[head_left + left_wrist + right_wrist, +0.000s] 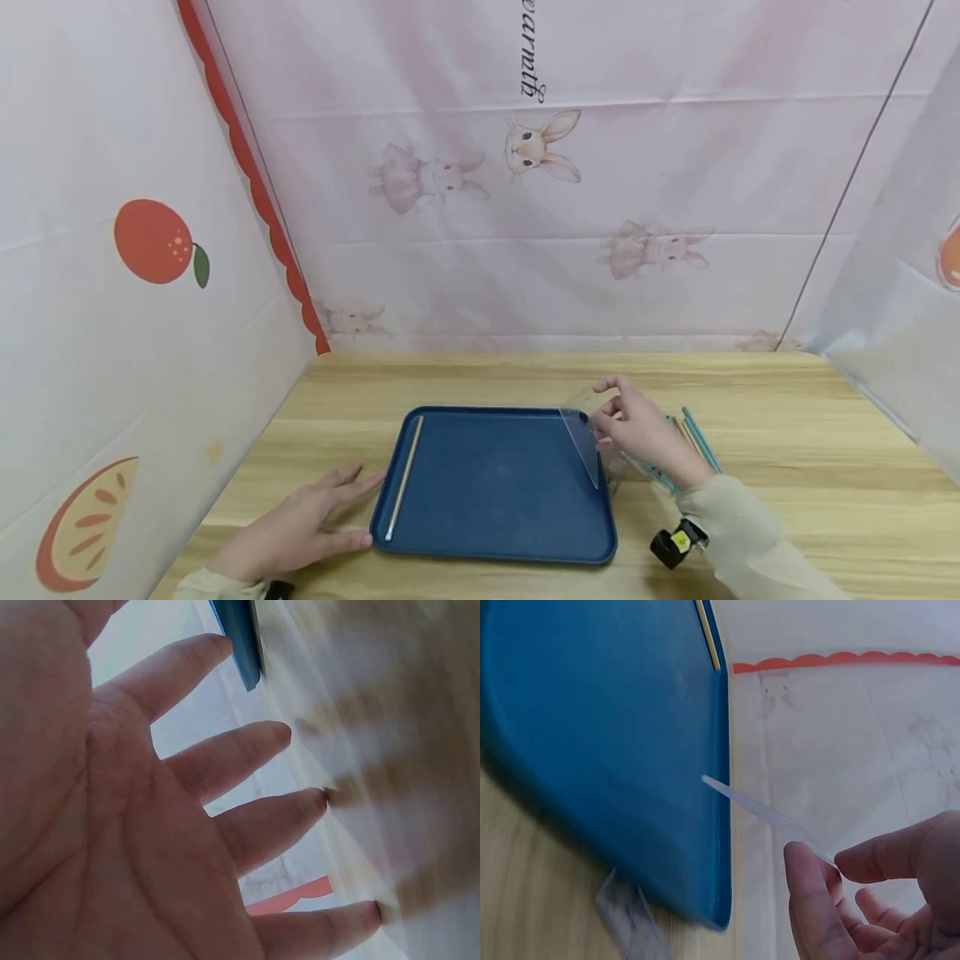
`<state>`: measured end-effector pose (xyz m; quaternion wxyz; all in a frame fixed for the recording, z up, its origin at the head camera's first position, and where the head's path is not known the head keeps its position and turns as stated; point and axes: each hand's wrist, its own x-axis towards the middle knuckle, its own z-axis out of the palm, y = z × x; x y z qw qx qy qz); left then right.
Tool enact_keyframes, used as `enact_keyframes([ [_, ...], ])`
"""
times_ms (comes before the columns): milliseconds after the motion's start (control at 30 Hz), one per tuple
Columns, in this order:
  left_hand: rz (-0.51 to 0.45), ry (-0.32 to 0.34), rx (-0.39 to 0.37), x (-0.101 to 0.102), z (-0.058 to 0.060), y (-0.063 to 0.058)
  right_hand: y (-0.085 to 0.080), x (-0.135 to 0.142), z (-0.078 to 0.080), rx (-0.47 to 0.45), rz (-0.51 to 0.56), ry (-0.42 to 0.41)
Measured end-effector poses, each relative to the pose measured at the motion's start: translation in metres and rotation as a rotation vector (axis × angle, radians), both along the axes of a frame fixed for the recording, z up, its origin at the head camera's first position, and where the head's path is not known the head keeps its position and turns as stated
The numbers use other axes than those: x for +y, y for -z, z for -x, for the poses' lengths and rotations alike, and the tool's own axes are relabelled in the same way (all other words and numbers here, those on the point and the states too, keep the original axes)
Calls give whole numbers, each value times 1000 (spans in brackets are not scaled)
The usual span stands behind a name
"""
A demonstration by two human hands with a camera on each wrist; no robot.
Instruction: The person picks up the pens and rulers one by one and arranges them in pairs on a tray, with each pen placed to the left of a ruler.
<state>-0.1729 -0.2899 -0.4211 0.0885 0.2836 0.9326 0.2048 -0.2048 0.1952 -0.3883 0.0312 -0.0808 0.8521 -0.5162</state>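
Note:
My right hand (633, 429) pinches a clear plastic set square (581, 429) between thumb and fingers, tilted above the right side of a blue tray (495, 500). In the right wrist view the set square (769, 814) shows nearly edge-on. My left hand (307, 521) lies beside the tray's left rim, thumb and index finger at the edge, fingers spread and straight. In the left wrist view, fingertips of the left hand (187, 780) meet the wooden tabletop. Along the tray's left side lies a thin wood-coloured stick (405, 479) with a pale end.
Several thin teal and wood-coloured sticks (697, 437) lie on the wooden table (795, 467) right of the tray, partly behind the right forearm. Another clear plastic piece (634, 919) is by the tray's right edge. Printed fabric walls (465, 275) stand around the table.

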Motion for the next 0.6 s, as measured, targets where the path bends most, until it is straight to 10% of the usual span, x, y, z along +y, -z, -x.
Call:
enact_keyframes([
  [600,16,-12,-15,0,-4,-2,1,-60,16,-31,107,-54],
])
